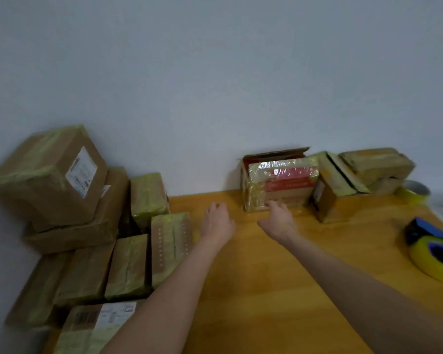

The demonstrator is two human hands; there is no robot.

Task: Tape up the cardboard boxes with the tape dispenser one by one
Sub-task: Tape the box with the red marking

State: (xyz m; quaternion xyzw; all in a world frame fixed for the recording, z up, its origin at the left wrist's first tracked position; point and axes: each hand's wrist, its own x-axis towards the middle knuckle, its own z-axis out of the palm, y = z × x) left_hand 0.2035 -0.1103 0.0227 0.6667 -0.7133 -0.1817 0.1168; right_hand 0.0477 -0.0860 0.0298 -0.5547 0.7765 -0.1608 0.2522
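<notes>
Head view: both bare hands, left hand (216, 221) and right hand (279, 222), reach spread and empty toward the open-flapped red-and-brown cardboard box (279, 185), seemingly to fetch it for taping.

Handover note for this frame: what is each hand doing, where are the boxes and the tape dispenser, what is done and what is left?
Left hand: empty, open, over the table.
Right hand: empty, fingers at the lower front of the red box, not yet gripping.
Tape dispenser: at the table's right edge, untouched.
Done, apparently: taped boxes piled on the left.
Left: the red box by the wall, flap open; next to it an open brown box and further boxes whose state is unclear.
</notes>
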